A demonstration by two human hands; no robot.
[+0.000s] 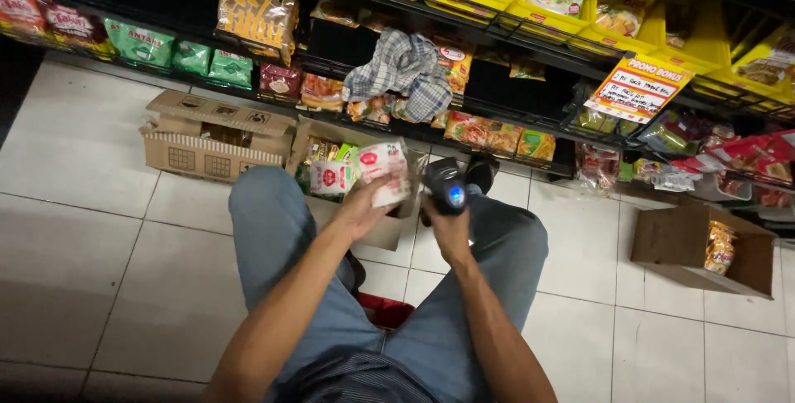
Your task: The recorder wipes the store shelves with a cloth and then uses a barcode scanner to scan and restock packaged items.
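Blue-jeaned knees frame both hands over the white tiled floor (99, 204). Left hand (362, 208) grips a white-and-red snack packet (383, 173); right hand (448, 219) is wrapped around a black handheld scanner (446, 186) just beside it. Beyond sits an open brown cardboard box (377, 233) below the shelf edge. Scanning appears underway; next the beam needs lining up with the packet's code.

Head-camera view of the person's own body. Both forearms are bare, with no sleeves, watch or bands visible; the left hand (362, 208) and the right hand (448, 233) carry no gloves or rings that can be made out. The legs wear faded blue denim trousers (273, 229), the cloth smooth over the knees and lightly creased toward 6 o'clock. At the 6 o'clock edge a dark garment with fine pale stripes (364, 378) covers the waist. At 12 o'clock from the right knee sits a black shoe (480, 173), rounded at the toe.
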